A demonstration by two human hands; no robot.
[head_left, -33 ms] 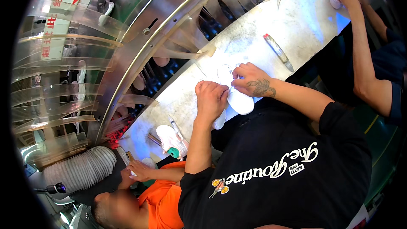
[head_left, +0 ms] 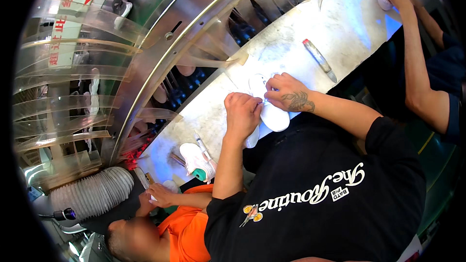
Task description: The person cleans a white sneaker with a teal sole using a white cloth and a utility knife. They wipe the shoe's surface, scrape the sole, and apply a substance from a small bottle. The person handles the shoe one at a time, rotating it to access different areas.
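Finding: the white shoe (head_left: 275, 117) lies at the near side of the worktable (head_left: 286, 43), between the person's hands, its rounded toe pointing toward the body and appearing to reach the near edge. The left hand (head_left: 242, 111) has its fingers drawn narrow at the shoe's left side; the right hand (head_left: 286, 92) has its fingers bent over the shoe's far part. What either pinches is hidden, so firmness of hold cannot be told. Principal hazard, in this inspector's judgement: an uneven pull between the hands could twist the shoe or tip its toe over the edge. A second white piece (head_left: 251, 139), partly hidden by the left wrist, could be knocked off if that arm swings right. The red-ended tool (head_left: 319, 60), farther right, points its tip at the near edge; a careless sweep of the right forearm could dislodge it. Soiling from the marked tabletop is also possible.
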